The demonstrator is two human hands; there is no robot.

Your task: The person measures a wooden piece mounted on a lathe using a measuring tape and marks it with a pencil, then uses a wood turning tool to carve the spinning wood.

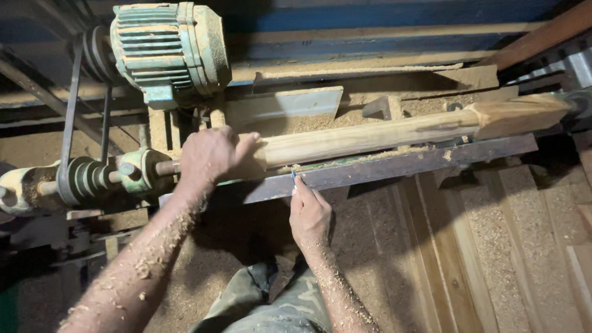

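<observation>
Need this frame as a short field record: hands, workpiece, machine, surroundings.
left hand: wrapped around the end of the wooden spindle
right hand: pinching a small blue pencil at the metal rest
spindle: lying level in the lathe, partly rounded, right end still square
motor: green, above, with a belt down to the pulley
sawdust: on arms, bed and floor

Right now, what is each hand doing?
Left hand: closed around the end of the wooden pole on the lathe.
Right hand: pinching a small blue pencil against the metal rail.
</observation>
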